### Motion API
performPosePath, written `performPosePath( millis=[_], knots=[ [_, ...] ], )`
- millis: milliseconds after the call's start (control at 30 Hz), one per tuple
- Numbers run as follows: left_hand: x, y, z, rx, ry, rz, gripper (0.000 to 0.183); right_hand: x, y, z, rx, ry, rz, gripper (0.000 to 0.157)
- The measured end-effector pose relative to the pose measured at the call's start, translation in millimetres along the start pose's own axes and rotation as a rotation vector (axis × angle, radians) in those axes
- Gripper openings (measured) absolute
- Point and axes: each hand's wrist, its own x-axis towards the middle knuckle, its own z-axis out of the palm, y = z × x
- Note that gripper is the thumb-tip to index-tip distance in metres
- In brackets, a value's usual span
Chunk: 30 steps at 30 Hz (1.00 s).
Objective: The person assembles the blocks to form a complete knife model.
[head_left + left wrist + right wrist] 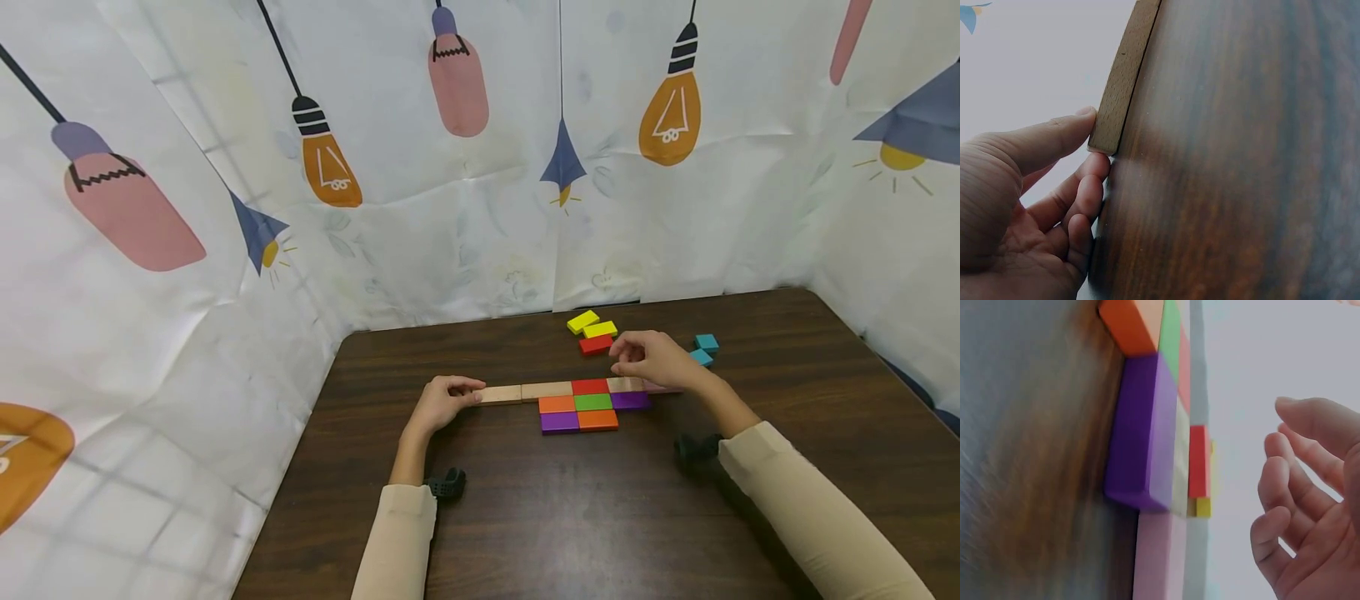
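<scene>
My left hand (441, 403) is at the left end of a plain wooden block (501, 395), pinching that end. In the left wrist view the thumb (1079, 125) meets one edge of the block, and a curled finger touches its end face. My right hand (651, 358) hovers above the row's right part, fingers loosely bent, holding nothing. Beneath it lie a short plain wooden block (626, 384) and a pink block (1157, 556), partly hidden in the head view. Touching the row are red (590, 387), orange (557, 404), green (593, 402) and purple (631, 401) blocks.
Another purple block (560, 423) and orange block (597, 420) form the nearest row. Behind the arrangement lie two yellow blocks (582, 322) and a loose red block (596, 344). Blue blocks (706, 342) are by my right wrist. A patterned curtain (465, 242) stands behind the table (525, 517).
</scene>
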Motion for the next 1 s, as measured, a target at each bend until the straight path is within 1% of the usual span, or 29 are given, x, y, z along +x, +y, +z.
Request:
performPosePath(
  millis=[67,167,267,400,700,900,1000],
  knots=[
    [-0.1,0.0,-0.4,0.000,-0.001,0.002,0.017,7.7,5.3,-2.9,0.012,0.011,0.001,0.024],
    [-0.3,0.0,-0.6,0.001,-0.001,0.003,0.018,18.9,13.4,-6.3,0.034,0.009,0.025,0.027],
    [-0.4,0.2,-0.6,0.002,0.001,0.003,0.017,29.6,21.5,-8.7,0.044,-0.016,0.081,0.031],
    [-0.6,0.6,-0.4,0.004,0.002,0.006,0.017,40.4,30.2,-10.6,0.052,-0.068,0.125,0.036],
    [-1.5,0.0,1.3,0.005,-0.001,-0.007,0.018,53.2,48.2,-8.0,0.084,-0.159,0.135,0.043],
    [-0.8,-0.3,1.4,0.014,0.009,0.001,0.018,59.3,51.5,-5.8,0.068,-0.170,0.149,0.043],
    [-0.5,0.0,1.5,0.015,0.010,0.002,0.018,61.2,51.1,-5.2,0.060,-0.160,0.158,0.040]
  ],
)
